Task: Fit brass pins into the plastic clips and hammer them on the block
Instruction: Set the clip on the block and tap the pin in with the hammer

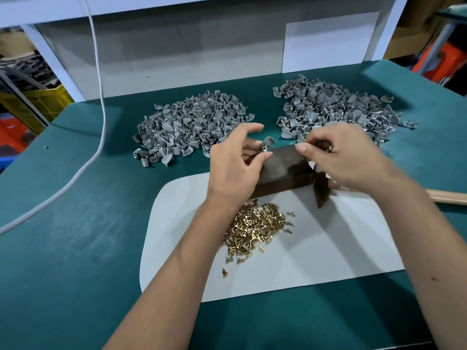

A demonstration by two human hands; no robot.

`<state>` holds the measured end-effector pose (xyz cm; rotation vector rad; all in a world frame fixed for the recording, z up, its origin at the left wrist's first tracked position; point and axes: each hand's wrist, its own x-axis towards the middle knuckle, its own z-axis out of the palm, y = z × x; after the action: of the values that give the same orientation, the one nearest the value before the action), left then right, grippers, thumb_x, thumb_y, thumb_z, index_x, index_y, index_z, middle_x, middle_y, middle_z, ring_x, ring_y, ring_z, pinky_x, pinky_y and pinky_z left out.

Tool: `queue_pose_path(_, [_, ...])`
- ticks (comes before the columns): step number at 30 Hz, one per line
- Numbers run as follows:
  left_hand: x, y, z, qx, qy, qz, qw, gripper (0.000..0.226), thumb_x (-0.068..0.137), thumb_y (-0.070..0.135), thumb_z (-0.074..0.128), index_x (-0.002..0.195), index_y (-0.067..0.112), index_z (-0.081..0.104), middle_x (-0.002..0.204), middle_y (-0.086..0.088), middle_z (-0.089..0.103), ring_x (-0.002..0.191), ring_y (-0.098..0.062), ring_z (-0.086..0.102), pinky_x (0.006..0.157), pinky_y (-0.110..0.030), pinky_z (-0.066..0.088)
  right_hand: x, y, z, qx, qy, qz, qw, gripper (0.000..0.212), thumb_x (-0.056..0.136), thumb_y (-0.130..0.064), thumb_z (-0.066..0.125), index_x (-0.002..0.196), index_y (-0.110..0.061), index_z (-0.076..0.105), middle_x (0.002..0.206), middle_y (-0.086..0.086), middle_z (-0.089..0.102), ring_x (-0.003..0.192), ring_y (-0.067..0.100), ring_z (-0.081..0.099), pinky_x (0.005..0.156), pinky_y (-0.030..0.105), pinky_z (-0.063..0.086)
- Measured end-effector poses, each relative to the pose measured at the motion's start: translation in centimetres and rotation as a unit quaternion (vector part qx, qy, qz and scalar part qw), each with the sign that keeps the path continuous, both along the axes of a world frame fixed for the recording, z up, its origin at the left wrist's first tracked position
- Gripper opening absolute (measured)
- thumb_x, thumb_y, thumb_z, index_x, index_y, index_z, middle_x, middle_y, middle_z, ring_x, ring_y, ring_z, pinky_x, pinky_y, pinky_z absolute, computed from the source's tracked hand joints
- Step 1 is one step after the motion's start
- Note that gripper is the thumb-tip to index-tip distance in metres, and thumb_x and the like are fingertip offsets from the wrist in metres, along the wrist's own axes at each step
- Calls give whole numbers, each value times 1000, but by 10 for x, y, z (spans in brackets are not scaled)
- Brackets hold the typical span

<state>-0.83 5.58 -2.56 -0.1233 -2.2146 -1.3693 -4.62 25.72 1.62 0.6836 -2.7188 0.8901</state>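
Note:
A dark brown block [283, 168] lies on a white mat [316, 251]. My left hand [235, 165] pinches a grey plastic clip [267, 143] at the block's far left end, thumb in front and index finger raised above it. My right hand [346, 157] hovers over the block's right end with its fingers curled round a few brass pins [329, 148], the thumb pointing toward the clip. A heap of loose brass pins [255, 231] lies on the mat below my left wrist. A hammer lies under my right hand, head [322, 189] by the block, wooden handle [449, 197] pointing right.
Two heaps of grey clips lie on the green table: a plain one at the back left [192, 125], and one at the back right [336, 109] showing brass glints. A white cable [101, 102] hangs at the left. A yellow crate [48, 102] stands beyond the table's left edge.

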Motion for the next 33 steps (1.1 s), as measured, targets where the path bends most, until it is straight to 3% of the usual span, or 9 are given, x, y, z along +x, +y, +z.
queue_pose_path(5, [-6,-12,0,-48,-32,-9,998,6,89,11,77,92,15,74,95,7,76,97,-8,70,95,-37,56,-11,43,1,240,-140,-12,961,14,87,-28,77,78,-26,67,83,-4,72,74,12,62,67,30,46])
queue_pose_path(9, [-8,-15,-3,-108,-67,-15,992,7,87,17,79,87,24,77,113,10,73,126,-12,51,106,-20,32,-9,45,-4,245,-160,20,956,23,81,-26,84,75,-29,62,76,-11,66,71,5,60,62,24,43])
queue_pose_path(12, [-8,-18,-4,-91,-73,-16,993,9,84,19,82,88,26,78,116,10,72,126,-13,53,109,-23,34,-10,46,-3,264,-142,27,953,21,89,-23,77,76,-28,61,79,-9,68,73,4,59,64,26,44])
queue_pose_path(15, [-10,-21,-5,-49,-91,-20,994,16,81,16,85,94,23,77,120,5,72,125,-13,59,114,-41,41,-11,48,8,168,-164,15,972,16,98,-13,63,84,-21,63,79,-4,71,74,14,65,67,34,51])
queue_pose_path(18, [-11,-21,-7,-16,-109,-27,994,17,80,10,85,93,18,77,121,1,72,124,-13,62,112,-45,44,-10,40,17,47,-124,6,991,21,104,-20,53,85,-18,61,77,0,68,70,20,61,67,39,49])
queue_pose_path(20, [-10,-19,-8,8,-117,-33,993,14,80,8,83,88,17,76,120,0,72,121,-11,63,111,-45,46,-6,27,18,-19,-104,15,994,19,104,-21,53,90,-14,64,74,2,66,63,12,56,63,31,48])
queue_pose_path(22, [-9,-17,-8,15,-124,-36,992,11,81,7,82,84,16,76,120,-2,72,119,-8,65,110,-43,47,-1,12,17,-18,-79,26,996,16,104,-22,55,93,-15,65,72,-1,66,58,4,56,55,16,43])
queue_pose_path(27, [-8,-15,-5,7,-139,-35,990,8,84,7,79,82,14,76,121,0,72,111,-1,66,103,-28,51,8,-11,16,63,-17,30,997,30,106,-29,48,76,-24,47,75,4,63,68,24,59,64,40,46])
queue_pose_path(33, [-7,-14,-2,21,-147,-34,988,10,83,6,80,80,15,76,120,-3,72,110,-3,66,100,-27,50,11,-16,19,-25,71,10,997,20,106,-32,45,99,-19,58,69,-2,56,58,18,51,57,34,34])
